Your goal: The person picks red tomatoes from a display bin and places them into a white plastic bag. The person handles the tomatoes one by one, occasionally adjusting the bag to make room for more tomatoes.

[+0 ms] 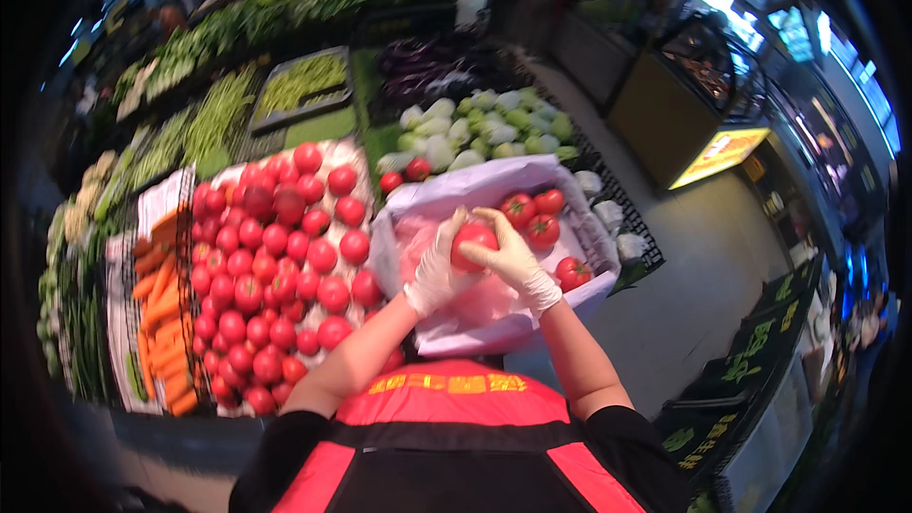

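Observation:
Both my hands wear thin whitish gloves and hold one red tomato [473, 248] between them. My left hand [436, 271] cups its left side, while the fingers of my right hand [509, 253] curve over its top and right side. The tomato is above a box lined with pale purple paper [491, 185]. Inside the box, several tomatoes with green calyxes [543, 230] lie at the right, and crumpled pink wrapping [477, 310] covers the middle and left. To the left of the box spreads a large display of red tomatoes [263, 267] on a light, uneven lining.
Carrots [165, 320] and green vegetables border the tomato display on the left. Pale green squashes [491, 125] and dark eggplants [427, 64] lie beyond the box. A glass-topped counter with a lit sign [719, 157] stands at the upper right, across the floor. Dark printed panels [748, 356] line the lower right.

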`<state>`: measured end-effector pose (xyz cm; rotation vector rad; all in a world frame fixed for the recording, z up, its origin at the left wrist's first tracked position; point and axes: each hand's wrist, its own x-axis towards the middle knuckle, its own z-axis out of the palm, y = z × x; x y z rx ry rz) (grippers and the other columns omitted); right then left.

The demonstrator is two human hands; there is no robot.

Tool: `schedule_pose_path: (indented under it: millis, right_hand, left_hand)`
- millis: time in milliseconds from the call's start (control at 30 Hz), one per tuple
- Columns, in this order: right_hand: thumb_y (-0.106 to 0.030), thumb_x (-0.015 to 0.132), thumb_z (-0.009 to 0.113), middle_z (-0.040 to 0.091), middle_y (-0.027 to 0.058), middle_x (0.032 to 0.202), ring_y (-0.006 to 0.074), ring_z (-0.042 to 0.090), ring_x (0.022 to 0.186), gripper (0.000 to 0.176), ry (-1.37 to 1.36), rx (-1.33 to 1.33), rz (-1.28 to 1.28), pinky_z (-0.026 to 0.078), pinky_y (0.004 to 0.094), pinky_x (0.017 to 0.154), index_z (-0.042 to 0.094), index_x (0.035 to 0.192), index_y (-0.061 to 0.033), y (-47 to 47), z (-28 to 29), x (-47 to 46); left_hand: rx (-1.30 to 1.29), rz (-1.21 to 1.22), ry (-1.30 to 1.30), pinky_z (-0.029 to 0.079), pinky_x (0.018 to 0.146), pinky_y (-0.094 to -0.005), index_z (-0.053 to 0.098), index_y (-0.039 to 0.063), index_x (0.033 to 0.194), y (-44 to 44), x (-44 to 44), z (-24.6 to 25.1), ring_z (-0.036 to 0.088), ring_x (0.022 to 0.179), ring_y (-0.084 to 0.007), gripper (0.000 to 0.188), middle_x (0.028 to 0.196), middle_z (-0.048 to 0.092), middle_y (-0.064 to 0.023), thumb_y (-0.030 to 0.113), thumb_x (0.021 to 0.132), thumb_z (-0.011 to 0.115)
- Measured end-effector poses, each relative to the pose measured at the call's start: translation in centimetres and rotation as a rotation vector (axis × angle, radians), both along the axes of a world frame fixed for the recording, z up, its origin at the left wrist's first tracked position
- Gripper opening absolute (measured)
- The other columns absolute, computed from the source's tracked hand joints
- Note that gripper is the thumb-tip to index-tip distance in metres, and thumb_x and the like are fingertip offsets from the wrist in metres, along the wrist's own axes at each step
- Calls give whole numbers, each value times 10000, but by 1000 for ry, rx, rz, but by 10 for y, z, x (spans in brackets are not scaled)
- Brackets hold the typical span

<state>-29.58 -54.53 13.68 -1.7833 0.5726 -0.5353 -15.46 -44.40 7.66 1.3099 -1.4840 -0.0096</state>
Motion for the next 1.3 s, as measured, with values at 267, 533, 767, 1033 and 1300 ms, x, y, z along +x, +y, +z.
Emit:
schedule_pose_path:
  millis: [267, 533, 767, 1033, 1300]
  right_hand:
    - [-158, 970, 636, 658, 82, 1027, 149, 626, 934, 346, 204, -283, 56, 519, 299, 838, 561, 1270, -2, -8, 3, -18]
    - [-134, 756, 631, 650, 108, 718, 303, 680, 748, 165, -112, -939, 750, 530, 397, 655, 630, 897, -49, 131, 228, 9]
    - [-198, 905, 526, 566, 119, 874, 266, 543, 728, 475, -758, -875, 691, 467, 366, 666, 491, 1324, 23, 177, 209, 5]
    - [-282, 820, 638, 617, 130, 1000, 266, 600, 938, 596, -551, -1106, 655, 516, 393, 857, 537, 1380, -105, 173, 198, -34]
    - [6, 823, 572, 670, 145, 1015, 347, 659, 898, 314, 2, -805, 221, 531, 410, 767, 657, 1115, -71, 56, 70, 50]
  left_hand:
    - [-86, 188, 736, 495, 975, -347, 468, 92, 1309, 70, 34, 20, 571, 1132, -211, 696, 1256, 539, -96, 167, 747, 872]
    - [85, 552, 658, 507, 935, -331, 446, 29, 1276, 146, 180, -97, 557, 1076, -197, 657, 1196, 544, -108, 93, 755, 843]
    - [53, 220, 1033, 529, 883, -312, 467, 30, 1322, 122, 150, -53, 618, 1012, -185, 547, 1190, 585, -89, 166, 874, 750]
    - [-96, -201, 1411, 580, 833, -397, 496, 40, 1306, 112, 107, -5, 680, 942, -254, 469, 1142, 640, -113, 181, 911, 705]
    - [-198, -509, 1609, 505, 977, -438, 491, 30, 1371, 151, 93, 36, 611, 1114, -284, 624, 1292, 590, -144, 481, 954, 596]
